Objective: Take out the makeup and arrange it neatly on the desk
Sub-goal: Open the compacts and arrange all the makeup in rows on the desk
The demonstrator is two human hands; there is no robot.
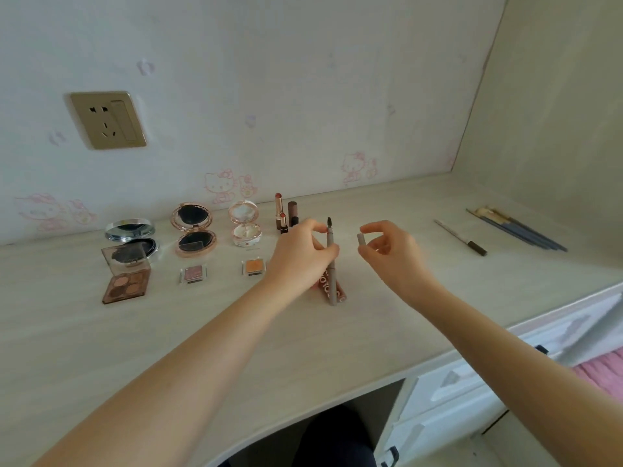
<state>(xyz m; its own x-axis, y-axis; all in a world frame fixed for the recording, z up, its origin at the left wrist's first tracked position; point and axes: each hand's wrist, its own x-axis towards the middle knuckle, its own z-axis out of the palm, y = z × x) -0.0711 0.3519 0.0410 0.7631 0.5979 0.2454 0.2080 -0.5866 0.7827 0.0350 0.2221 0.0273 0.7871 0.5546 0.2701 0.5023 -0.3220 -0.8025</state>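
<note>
A gold wall socket (pixel 107 120) sits on cartoon-cat wallpaper (pixel 229 186); white drawers (pixel 472 382) stand at right.

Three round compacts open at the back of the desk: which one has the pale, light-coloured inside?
The rightmost compact, nearest the lipsticks. Its lid and pan look whitish; the silver compact and rose-gold compact both show dark interiors.

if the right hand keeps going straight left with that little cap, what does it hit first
Most likely the brow pencil held upright by the left hand; the right hand pinches the cap level with its brush end. Depth is unclear, so it could pass by.
</note>
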